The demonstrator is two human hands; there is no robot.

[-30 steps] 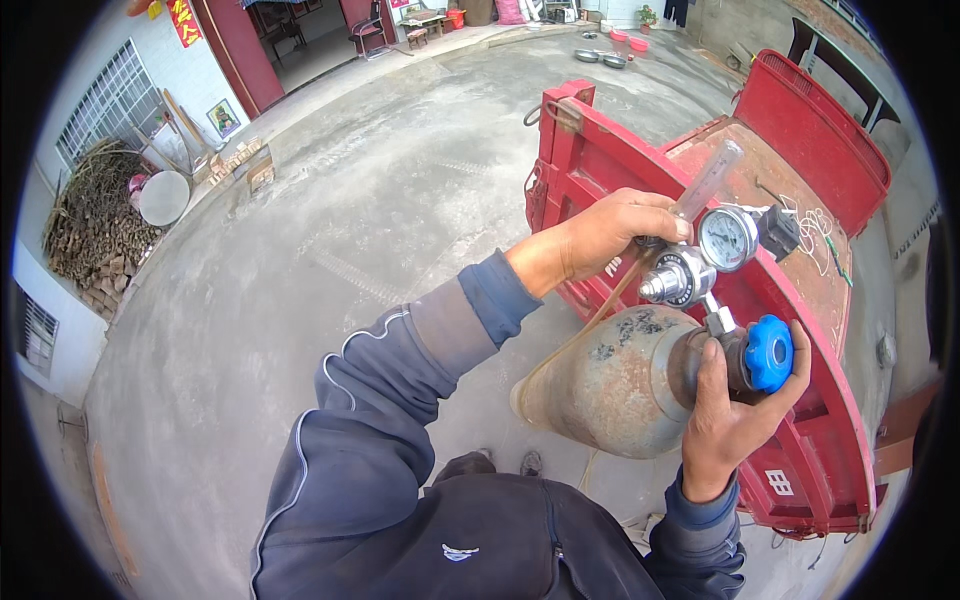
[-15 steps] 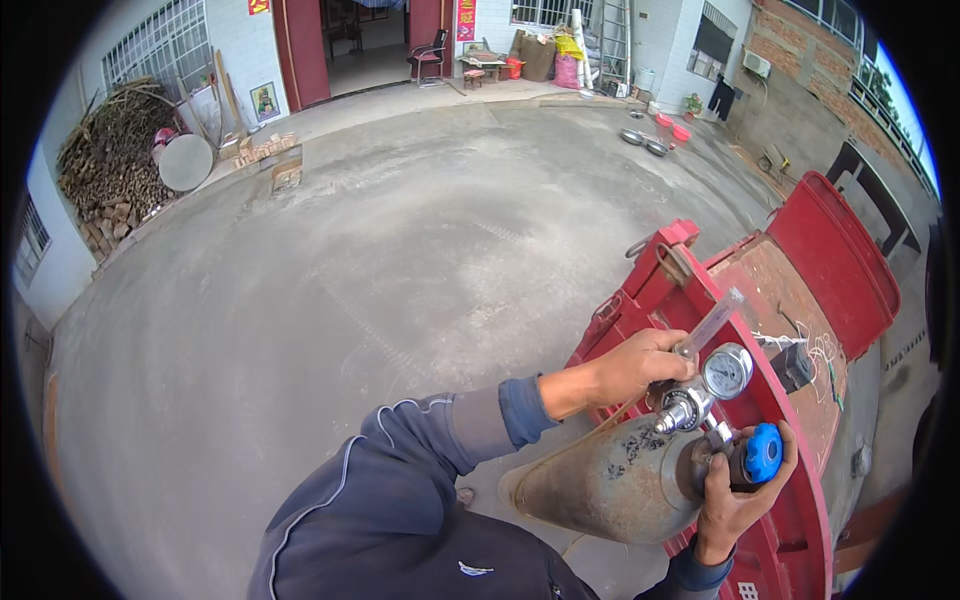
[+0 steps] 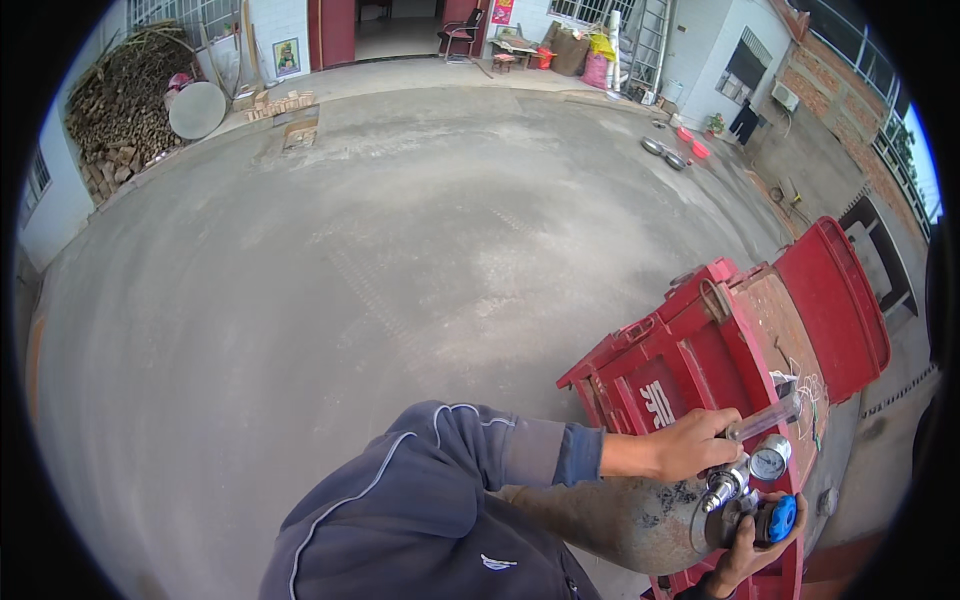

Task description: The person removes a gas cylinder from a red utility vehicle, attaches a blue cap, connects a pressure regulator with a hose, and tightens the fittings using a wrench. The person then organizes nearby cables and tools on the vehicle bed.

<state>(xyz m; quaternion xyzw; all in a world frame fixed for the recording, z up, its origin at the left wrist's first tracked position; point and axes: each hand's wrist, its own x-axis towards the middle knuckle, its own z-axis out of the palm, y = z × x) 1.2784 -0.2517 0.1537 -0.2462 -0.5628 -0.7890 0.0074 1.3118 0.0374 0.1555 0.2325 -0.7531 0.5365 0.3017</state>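
Note:
A worn grey gas cylinder (image 3: 630,515) leans at the lower right in front of me, its neck pointing right. On its neck sits a silver regulator (image 3: 722,490) with a round pressure gauge (image 3: 769,463) and a clear flowmeter tube (image 3: 772,416). My left hand (image 3: 700,443) is closed around the fitting at the base of the tube. Below it, my right hand (image 3: 748,560) wraps around the cylinder valve under the blue handwheel (image 3: 782,518), thumb on the near side. Part of the right fingers is hidden behind the valve.
Just beyond the cylinder is a red cargo bed (image 3: 690,370) with a raised end panel (image 3: 832,310); white cords (image 3: 808,395) lie on its floor. Grey concrete (image 3: 350,280) spreads to the left. Firewood (image 3: 125,105) is stacked at far left; metal basins (image 3: 663,152) lie at far right.
Both hands and the regulator now appear lower and farther right, as the view has shifted. More of the cargo bed's side shows. Both hands keep their holds.

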